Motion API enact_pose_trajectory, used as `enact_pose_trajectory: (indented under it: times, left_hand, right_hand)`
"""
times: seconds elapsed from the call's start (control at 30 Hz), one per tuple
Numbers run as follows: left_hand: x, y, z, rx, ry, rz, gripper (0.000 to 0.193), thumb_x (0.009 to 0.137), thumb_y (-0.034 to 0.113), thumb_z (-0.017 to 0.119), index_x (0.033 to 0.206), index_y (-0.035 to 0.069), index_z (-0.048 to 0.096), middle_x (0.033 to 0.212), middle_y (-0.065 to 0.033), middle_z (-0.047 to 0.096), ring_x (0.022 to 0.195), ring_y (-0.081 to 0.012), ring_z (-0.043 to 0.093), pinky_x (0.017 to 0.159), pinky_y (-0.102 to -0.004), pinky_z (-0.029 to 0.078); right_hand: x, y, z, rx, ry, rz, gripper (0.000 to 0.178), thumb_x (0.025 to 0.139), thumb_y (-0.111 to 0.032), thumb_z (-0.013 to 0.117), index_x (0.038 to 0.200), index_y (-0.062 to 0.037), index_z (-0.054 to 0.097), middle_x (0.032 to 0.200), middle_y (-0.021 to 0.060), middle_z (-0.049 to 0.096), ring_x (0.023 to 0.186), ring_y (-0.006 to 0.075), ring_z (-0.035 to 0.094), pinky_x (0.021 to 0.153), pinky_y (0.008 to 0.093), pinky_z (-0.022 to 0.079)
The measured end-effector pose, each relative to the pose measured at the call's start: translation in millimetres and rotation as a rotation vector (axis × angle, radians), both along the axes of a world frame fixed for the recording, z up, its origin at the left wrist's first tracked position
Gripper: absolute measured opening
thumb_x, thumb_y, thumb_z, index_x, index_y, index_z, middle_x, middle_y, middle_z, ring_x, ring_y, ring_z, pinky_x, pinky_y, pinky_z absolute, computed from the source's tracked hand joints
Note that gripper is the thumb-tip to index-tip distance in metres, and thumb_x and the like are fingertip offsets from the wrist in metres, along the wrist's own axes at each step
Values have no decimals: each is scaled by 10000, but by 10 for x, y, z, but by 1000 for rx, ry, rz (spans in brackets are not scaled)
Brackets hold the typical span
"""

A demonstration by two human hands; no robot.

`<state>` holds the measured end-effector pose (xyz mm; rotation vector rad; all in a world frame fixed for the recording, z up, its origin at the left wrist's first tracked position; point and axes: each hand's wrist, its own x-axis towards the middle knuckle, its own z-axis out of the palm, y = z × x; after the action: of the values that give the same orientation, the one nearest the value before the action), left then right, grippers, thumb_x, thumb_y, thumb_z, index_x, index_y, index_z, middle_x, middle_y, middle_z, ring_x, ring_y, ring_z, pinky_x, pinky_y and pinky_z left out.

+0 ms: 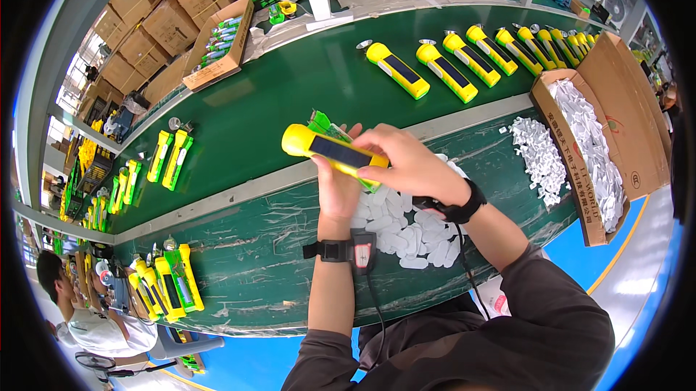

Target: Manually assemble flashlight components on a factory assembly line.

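Above the middle of the bench I hold a yellow flashlight casing [301, 140] with a dark panel along its top. A green casing part [319, 122] shows just behind it, apart from the yellow one at the left end. My left hand [337, 189] supports the flashlight from below, its thumb against the near side. The fingers of my right hand [417, 161] close around its right end. Both wrists wear black straps. Beneath my forearms lies a pile of flat white oval pieces [406, 239]. What sits inside the casing is hidden.
A green conveyor belt [254, 112] runs beyond the bench, carrying yellow-green flashlights [397, 70]. Small white parts [540, 159] lie beside a cardboard box [569, 162] of white pieces at right. More flashlights [168, 288] stand at the bench's left end, near a seated person [109, 329].
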<state>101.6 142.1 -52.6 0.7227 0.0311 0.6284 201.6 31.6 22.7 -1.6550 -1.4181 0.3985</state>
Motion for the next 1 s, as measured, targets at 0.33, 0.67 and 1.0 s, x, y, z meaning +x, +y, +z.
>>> enact_pose_trajectory:
  times: [0.33, 0.67, 1.0]
  left_hand:
    - [21, -8, 4, -121, -13, -93, 658, 879, 373, 583, 1351, 9, 303, 1348, -207, 406, 1255, -346, 418, 1061, -527, 314]
    - [17, -37, 15, -58, 6, -145, 681, 875, 373, 589, 1369, 9, 294, 1367, -226, 389, 1255, -342, 422, 1059, -519, 326]
    - [0, -88, 86, 15, 76, -98, 707, 872, 377, 600, 1376, -6, 285, 1352, -195, 414, 1210, -288, 465, 1000, -441, 396]
  right_hand:
    - [83, 32, 111, 265, 1040, 81, 548, 957, -523, 342, 801, -38, 544, 726, 17, 519, 646, 107, 493, 691, 262, 426]
    - [256, 2, 42, 255, 1540, 180, 509, 932, -524, 415, 822, -50, 565, 667, 1, 525, 654, 130, 501, 765, 355, 450]
    - [278, 50, -128, 253, 1693, 323, 431, 949, -471, 423, 848, -80, 576, 711, -19, 511, 659, 116, 483, 892, 355, 421]
